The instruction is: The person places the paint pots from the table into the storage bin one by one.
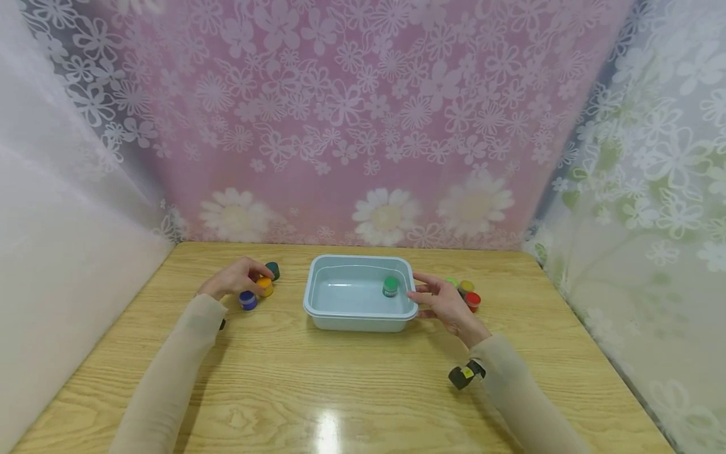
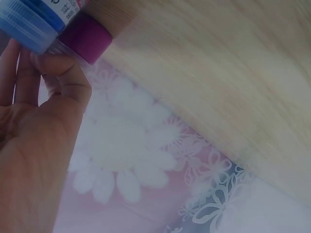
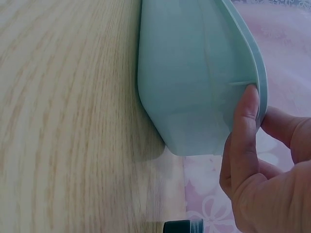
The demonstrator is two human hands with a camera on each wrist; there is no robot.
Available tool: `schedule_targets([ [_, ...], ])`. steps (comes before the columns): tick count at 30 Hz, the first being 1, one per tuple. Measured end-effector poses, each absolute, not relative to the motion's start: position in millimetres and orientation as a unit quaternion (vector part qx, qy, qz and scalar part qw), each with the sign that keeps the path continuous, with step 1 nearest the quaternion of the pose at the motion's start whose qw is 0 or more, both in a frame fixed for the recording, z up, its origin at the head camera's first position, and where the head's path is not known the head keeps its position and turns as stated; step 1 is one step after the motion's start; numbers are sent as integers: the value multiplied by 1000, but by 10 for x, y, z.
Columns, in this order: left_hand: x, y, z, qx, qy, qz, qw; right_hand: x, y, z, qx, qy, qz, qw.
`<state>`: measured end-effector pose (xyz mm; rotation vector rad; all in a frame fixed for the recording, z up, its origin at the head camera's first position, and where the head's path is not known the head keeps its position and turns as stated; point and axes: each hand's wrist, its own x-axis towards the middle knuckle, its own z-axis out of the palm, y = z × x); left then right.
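A pale blue rectangular plastic tub (image 1: 357,323) stands open at the centre of the head view, flat on the wood-grain worktop (image 1: 351,384), and inside it, toward its right end, sits one green jar (image 1: 390,287), upright with its lid on. The right hand (image 1: 445,308), right of centre, grasps the tub's right-hand rim; the right wrist view shows fingers on both sides of that rim, at the right of the frame, and the outside of the tub's wall filling the upper middle. At the left of the head view, the left hand (image 1: 235,277) pinches an orange jar (image 1: 265,288), which is on the worktop outside the tub. A blue jar (image 1: 247,301) lies just below and to the left of the orange one, and a dark green jar (image 1: 273,271) is just above it, by the fingertips. In the left wrist view, a purple-lidded jar (image 2: 87,39) shows at the upper left beside a blue one. Over at the right of the head view, behind the right hand, a red jar (image 1: 473,301), a yellow jar (image 1: 466,287) and a partly hidden light green jar (image 1: 452,282) are bunched together. A dark-capped jar (image 3: 182,226) is cut off by the bottom edge of the right wrist view; its contents cannot be told.
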<state>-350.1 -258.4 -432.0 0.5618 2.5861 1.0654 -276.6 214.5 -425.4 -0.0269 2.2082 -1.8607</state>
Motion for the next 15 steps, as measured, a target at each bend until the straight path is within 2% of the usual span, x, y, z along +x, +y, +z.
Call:
schedule_targets([
  [15,-3482,-2553,-4215,160,888,411,131,-2782,2146,-4266,-4,764,-632,128],
])
